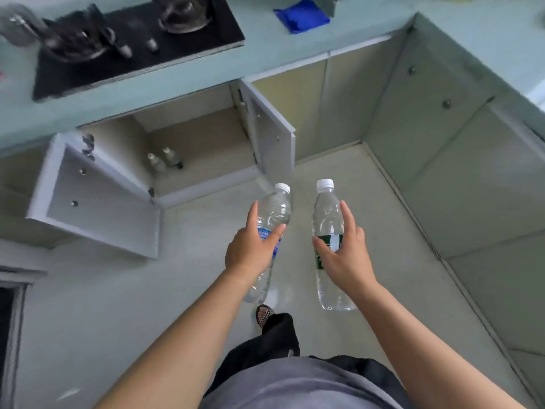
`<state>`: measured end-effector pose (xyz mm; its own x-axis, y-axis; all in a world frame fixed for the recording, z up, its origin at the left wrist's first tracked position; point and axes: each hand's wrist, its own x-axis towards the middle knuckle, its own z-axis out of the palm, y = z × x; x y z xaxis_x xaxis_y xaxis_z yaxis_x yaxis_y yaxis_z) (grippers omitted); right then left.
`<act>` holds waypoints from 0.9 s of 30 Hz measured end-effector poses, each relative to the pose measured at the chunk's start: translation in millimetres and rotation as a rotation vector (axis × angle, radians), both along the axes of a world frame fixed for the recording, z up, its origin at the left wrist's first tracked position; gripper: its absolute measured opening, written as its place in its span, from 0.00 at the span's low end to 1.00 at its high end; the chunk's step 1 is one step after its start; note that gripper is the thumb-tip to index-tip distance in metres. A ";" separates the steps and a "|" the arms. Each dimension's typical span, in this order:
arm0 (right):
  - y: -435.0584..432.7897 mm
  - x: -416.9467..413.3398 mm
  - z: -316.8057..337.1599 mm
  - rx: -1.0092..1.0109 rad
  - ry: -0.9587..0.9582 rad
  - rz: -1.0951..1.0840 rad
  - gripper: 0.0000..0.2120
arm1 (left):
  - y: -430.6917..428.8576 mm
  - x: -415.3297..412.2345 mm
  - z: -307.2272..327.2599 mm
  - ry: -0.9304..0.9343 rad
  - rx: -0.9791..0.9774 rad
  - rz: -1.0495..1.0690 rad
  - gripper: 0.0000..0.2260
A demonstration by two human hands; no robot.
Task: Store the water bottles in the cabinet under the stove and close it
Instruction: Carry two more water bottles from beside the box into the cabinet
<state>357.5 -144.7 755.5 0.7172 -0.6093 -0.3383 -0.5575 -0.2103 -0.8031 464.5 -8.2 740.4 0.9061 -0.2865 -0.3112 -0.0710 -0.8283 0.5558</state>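
While the left hand (pixel 250 249) closes its fingers (pixel 277 231) round the blue-labelled bottle (pixel 272 214) and the right hand (pixel 343 255) grips the green-labelled bottle (pixel 327 219), both held above the floor (pixel 182 290) short of the open cabinet (pixel 200 149), either bottle could slip from so loose a hold or clip the right door (pixel 274 137).

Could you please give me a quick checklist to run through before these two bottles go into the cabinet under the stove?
1. Left hand grips the blue-label bottle: ok.
2. Right hand grips the green-label bottle: ok.
3. Both caps on: ok.
4. Both cabinet doors, left door and right door, open: ok.
5. Free shelf space beside the two small bottles inside: ok.
6. Cap tightness: cannot tell.
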 end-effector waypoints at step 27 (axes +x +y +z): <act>59.7 438.8 -54.7 -0.077 0.112 0.837 0.34 | 125.9 328.5 -39.8 -0.052 0.075 0.543 0.32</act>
